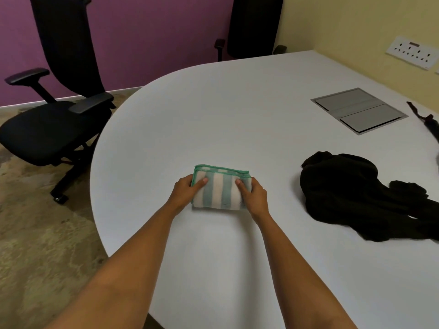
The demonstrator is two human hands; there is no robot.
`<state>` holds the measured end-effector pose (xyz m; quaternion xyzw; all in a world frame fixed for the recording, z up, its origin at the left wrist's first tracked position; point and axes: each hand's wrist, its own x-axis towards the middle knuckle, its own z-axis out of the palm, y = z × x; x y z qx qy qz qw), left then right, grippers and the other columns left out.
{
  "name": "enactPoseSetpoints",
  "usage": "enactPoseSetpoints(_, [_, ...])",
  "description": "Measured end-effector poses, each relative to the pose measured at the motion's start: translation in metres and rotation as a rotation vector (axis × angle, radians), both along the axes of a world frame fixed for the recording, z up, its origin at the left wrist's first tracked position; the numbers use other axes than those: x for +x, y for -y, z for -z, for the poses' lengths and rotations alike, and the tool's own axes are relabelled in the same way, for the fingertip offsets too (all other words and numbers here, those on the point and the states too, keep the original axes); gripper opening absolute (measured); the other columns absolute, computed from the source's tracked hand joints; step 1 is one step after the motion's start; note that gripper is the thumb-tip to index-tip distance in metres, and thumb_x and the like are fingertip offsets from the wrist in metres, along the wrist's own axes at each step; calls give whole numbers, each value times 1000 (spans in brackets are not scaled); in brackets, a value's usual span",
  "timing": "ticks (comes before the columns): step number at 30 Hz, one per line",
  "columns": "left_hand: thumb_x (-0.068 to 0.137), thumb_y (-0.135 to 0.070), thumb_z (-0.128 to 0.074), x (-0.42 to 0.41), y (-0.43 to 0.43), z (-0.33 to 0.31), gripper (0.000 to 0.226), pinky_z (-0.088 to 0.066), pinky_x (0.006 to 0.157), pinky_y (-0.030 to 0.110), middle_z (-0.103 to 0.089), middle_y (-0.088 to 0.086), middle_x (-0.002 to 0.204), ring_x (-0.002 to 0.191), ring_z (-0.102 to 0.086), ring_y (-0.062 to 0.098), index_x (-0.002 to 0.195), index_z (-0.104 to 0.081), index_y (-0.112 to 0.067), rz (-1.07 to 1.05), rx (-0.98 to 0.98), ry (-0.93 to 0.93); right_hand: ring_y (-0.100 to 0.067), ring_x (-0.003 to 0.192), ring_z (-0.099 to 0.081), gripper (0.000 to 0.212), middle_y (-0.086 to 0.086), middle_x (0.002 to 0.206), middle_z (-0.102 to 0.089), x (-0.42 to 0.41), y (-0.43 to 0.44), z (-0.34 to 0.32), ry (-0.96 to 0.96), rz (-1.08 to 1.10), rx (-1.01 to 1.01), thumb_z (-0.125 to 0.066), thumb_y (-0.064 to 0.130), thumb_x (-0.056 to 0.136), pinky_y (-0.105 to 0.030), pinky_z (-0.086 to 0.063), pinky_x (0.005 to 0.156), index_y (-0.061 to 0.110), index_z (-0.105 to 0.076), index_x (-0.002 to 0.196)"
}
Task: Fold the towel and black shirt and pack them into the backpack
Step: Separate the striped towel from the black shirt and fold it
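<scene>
Gripping the folded towel (221,189) by its two short ends, the left hand (186,189) at 9 o'clock and the right hand (255,193) at 3 o'clock each press a thumb on top, probably to keep the layers squared (a loose fold would spring open). The towel rests on the white table (237,103), near the person. The black shirt (344,191) lies crumpled toward 3 o'clock, well apart, not yet folded. No backpack shows plainly, only a dark strap (425,119) at 2 o'clock.
</scene>
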<state>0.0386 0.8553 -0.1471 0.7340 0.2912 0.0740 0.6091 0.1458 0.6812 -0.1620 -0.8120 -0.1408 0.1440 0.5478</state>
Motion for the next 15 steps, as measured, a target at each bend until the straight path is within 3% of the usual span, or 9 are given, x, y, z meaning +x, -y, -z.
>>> enactPoseSetpoints(3, [95, -37, -52, 8, 6, 13, 26, -50, 80, 34, -64, 4, 101, 94, -60, 23, 109, -61, -16, -121, 71, -27, -22, 89, -61, 34, 0, 94, -64, 5, -9, 8, 35, 2, -109, -51, 43, 94, -32, -49, 77, 13, -59, 108])
enactPoseSetpoints(6, [96, -43, -47, 12, 9, 25, 30, -50, 86, 40, -64, 6, 101, 96, -61, 26, 106, -59, -17, -182, 120, -94, -21, 84, -58, 38, -2, 94, -64, 8, -12, 17, 61, -3, -270, -42, 50, 96, -30, -44, 69, 16, -55, 107])
enactPoseSetpoints(15, [98, -42, -40, 25, 18, 43, 41, -42, 76, 32, -64, 13, 113, 102, -60, 33, 122, -53, -12, -246, 410, -326, -31, 90, -61, 41, -10, 99, -65, 19, -16, 41, 95, 6, -445, -38, 47, 98, -31, -41, 67, 10, -51, 107])
